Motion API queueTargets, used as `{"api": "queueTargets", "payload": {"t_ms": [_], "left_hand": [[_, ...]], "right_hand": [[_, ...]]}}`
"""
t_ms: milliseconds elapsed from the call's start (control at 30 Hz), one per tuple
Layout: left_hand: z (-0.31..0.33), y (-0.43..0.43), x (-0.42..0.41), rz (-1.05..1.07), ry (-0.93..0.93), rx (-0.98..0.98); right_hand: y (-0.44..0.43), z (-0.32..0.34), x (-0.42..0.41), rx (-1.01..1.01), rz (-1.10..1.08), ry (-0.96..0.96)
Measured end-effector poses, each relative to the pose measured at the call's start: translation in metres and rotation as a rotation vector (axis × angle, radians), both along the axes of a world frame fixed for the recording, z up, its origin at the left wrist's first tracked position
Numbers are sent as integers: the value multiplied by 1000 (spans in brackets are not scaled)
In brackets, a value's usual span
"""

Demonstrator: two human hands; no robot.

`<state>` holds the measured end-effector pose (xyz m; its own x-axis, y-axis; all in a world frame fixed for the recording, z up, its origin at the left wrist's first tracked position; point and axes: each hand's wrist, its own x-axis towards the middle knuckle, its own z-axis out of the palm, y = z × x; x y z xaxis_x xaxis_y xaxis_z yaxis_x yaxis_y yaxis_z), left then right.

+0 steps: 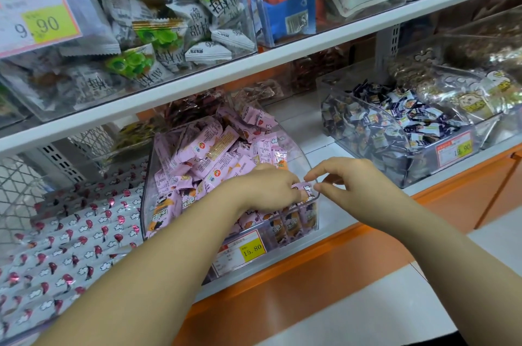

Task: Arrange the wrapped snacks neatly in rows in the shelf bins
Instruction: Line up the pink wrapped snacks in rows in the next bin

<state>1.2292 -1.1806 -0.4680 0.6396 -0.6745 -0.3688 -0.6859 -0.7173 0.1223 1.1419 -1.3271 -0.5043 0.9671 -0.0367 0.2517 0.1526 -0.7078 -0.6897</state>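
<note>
Pink snacks (209, 148) in bin (303, 156), left hand (268, 190) gripping one

Yellow price tags, one (252, 249) reading 15.80 and another (46, 26) 9.90, hang beneath a white shelf board (282, 56) — orange base panel (310, 269) and pale floor (367, 317) below.

One head-worn wide-angle view looks forward and down, tilted, from close above the bin (299, 156) on the lower shelf (319, 148).
</note>
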Motion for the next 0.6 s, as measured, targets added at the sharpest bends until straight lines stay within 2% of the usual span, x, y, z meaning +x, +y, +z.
{"api": "queueTargets", "payload": {"t_ms": [133,233,300,400,500,600], "left_hand": [[3,0,-6,-36,-38,34],[1,4,-10,-41,-70,-12],[0,11,-17,-40,-140,-101],[2,20,-26,-68,-344,-188],[-3,25,-27,-107,-452,-186],[-8,25,-27,-124,-466,-151]], "right_hand": [[1,4,1,-41,-4,-5],[3,5,0,-60,-4,-21],[4,4,-2,-60,8,-26],[4,2,-4,-66,18,-44],[5,4,-4,-148,15,9],[6,5,-3,-214,13,76]]}}
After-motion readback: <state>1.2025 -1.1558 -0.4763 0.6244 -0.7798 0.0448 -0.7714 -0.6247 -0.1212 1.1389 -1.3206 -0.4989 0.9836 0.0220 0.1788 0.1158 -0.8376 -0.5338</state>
